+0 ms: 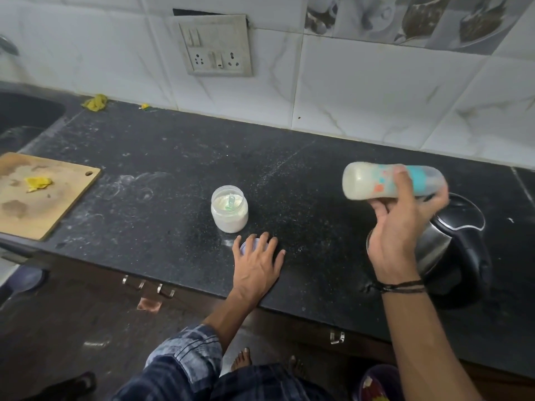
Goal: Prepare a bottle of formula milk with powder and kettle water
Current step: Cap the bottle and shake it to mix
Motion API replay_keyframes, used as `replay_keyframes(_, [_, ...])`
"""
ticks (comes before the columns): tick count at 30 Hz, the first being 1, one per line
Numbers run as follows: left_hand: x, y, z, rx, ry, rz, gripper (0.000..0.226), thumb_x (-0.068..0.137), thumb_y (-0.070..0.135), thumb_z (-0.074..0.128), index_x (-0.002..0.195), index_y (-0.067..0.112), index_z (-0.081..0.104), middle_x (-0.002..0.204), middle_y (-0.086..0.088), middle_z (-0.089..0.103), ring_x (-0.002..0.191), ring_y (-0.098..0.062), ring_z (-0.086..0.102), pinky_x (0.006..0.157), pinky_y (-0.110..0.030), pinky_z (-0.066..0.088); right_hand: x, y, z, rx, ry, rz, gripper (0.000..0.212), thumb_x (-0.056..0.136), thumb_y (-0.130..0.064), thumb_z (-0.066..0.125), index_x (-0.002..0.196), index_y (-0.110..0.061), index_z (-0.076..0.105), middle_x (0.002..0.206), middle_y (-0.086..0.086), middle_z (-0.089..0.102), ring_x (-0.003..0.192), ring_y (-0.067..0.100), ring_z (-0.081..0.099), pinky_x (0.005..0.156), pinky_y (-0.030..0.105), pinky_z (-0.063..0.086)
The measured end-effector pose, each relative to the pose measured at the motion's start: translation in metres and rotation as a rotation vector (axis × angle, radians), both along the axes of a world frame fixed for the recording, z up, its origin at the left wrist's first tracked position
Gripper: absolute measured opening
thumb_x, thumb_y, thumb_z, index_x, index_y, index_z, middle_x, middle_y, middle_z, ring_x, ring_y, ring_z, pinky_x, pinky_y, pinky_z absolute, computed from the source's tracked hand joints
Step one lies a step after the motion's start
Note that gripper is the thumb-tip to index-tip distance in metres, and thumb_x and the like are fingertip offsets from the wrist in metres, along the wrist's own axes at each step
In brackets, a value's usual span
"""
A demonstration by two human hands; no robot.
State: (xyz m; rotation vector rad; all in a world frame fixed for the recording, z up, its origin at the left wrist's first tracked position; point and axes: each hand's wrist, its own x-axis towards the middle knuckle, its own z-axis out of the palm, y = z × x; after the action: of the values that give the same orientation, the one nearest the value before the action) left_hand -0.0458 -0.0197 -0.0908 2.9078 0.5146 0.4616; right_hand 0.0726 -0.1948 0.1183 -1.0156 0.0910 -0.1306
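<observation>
Above the kettle (451,241): right hand (399,227) wrapped around milky bottle (376,182), held sideways, base leftward. Left of it: open powder jar (229,208) containing scoop (230,201); left hand (257,263) flat, fingers spread, on lid (249,246).

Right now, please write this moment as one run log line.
right hand: holds milky bottle sideways above kettle | left hand: flat on lid | powder jar: open

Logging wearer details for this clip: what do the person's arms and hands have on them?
Both hands are bare: no gloves or rings show. The right hand has thin dark threads wound around its wrist. The left hand has nothing at the wrist; both forearms are uncovered, with no sleeves in view.
</observation>
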Motion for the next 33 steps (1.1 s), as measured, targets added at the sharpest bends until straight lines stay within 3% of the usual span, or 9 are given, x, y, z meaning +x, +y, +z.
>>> replay_keyframes(4, [-0.0008, 0.0005, -0.0013, 0.007, -0.003, -0.013, 0.037, 0.104, 0.054, 0.048, 0.124, 0.028, 0.064, 0.132, 0.005, 0.061, 0.124, -0.026, 0.057, 0.115, -0.058, 0.028, 0.0015, 0.0005, -0.0019, -0.202, -0.036, 0.176, 0.068, 0.088, -0.013, 0.081, 0.139, -0.032, 0.040, 0.110, -0.010, 0.074, 0.105, 0.016, 0.074, 0.075, 0.038, 0.064])
replay_keyframes(8, [0.0001, -0.0002, 0.0005, 0.007, 0.008, 0.003, 0.037, 0.104, 0.054, 0.048, 0.124, 0.028, 0.065, 0.132, 0.005, 0.062, 0.124, -0.026, 0.058, 0.115, -0.058, 0.029, 0.0028, 0.0033, -0.0032, -0.047, -0.015, 0.020, 0.072, 0.087, -0.017, 0.082, 0.141, -0.027, 0.036, 0.125, -0.002, 0.066, 0.108, 0.016, 0.073, 0.076, 0.040, 0.062])
replay_keyframes(12, [-0.0010, -0.0001, 0.0006, 0.005, -0.004, -0.009, 0.036, 0.104, 0.053, 0.049, 0.123, 0.028, 0.065, 0.130, 0.005, 0.062, 0.123, -0.026, 0.058, 0.115, -0.058, 0.030, 0.0004, 0.0051, -0.0082, -0.203, -0.023, 0.176, 0.073, 0.087, -0.013, 0.083, 0.143, -0.027, 0.038, 0.119, -0.003, 0.068, 0.106, 0.016, 0.074, 0.074, 0.037, 0.063])
replay_keyframes(16, [0.0000, -0.0007, 0.0007, 0.001, 0.014, 0.006, 0.037, 0.104, 0.055, 0.046, 0.123, 0.029, 0.063, 0.130, 0.006, 0.061, 0.124, -0.026, 0.057, 0.115, -0.058, 0.029, 0.0044, 0.0040, -0.0025, -0.019, -0.029, -0.029, 0.079, 0.085, -0.019, 0.082, 0.146, -0.023, 0.032, 0.132, 0.003, 0.062, 0.111, 0.017, 0.072, 0.076, 0.041, 0.062])
replay_keyframes(20, [-0.0004, 0.0008, -0.0004, 0.003, 0.010, -0.010, 0.037, 0.104, 0.054, 0.046, 0.124, 0.028, 0.063, 0.131, 0.006, 0.061, 0.124, -0.026, 0.057, 0.115, -0.058, 0.029, 0.0049, 0.0013, -0.0040, -0.233, -0.061, 0.174, 0.075, 0.086, -0.014, 0.083, 0.143, -0.029, 0.037, 0.115, -0.007, 0.074, 0.107, 0.020, 0.074, 0.074, 0.037, 0.063])
replay_keyframes(24, [0.0002, 0.0007, 0.0002, -0.003, 0.031, 0.001, 0.039, 0.105, 0.055, 0.044, 0.126, 0.029, 0.063, 0.133, 0.006, 0.060, 0.126, -0.025, 0.056, 0.116, -0.057, 0.027, 0.0065, 0.0019, -0.0006, -0.074, -0.043, 0.003, 0.082, 0.083, -0.022, 0.084, 0.146, -0.025, 0.032, 0.128, 0.001, 0.065, 0.110, 0.018, 0.073, 0.077, 0.041, 0.062])
replay_keyframes(28, [-0.0001, 0.0012, -0.0008, 0.000, 0.021, -0.011, 0.040, 0.105, 0.056, 0.043, 0.126, 0.029, 0.064, 0.133, 0.006, 0.061, 0.126, -0.025, 0.056, 0.116, -0.056, 0.021, 0.0038, 0.0024, -0.0077, -0.226, -0.013, 0.180, 0.070, 0.087, -0.012, 0.082, 0.140, -0.030, 0.040, 0.116, -0.006, 0.071, 0.107, 0.017, 0.074, 0.074, 0.037, 0.064])
replay_keyframes(31, [0.0009, 0.0008, -0.0017, 0.000, 0.025, 0.000, 0.040, 0.105, 0.056, 0.042, 0.125, 0.029, 0.063, 0.133, 0.006, 0.060, 0.126, -0.025, 0.056, 0.116, -0.056, 0.021, 0.0029, 0.0037, -0.0074, -0.068, 0.013, 0.029, 0.071, 0.089, -0.013, 0.080, 0.142, -0.028, 0.036, 0.127, 0.000, 0.064, 0.109, 0.016, 0.073, 0.075, 0.038, 0.063])
replay_keyframes(33, [0.0005, 0.0014, -0.0029, 0.003, 0.023, -0.003, 0.040, 0.105, 0.057, 0.042, 0.125, 0.029, 0.063, 0.133, 0.006, 0.060, 0.125, -0.025, 0.056, 0.116, -0.055, 0.021, 0.0023, 0.0075, -0.0063, -0.091, 0.026, 0.047, 0.072, 0.090, -0.012, 0.079, 0.144, -0.026, 0.033, 0.128, 0.001, 0.061, 0.108, 0.015, 0.073, 0.074, 0.039, 0.063])
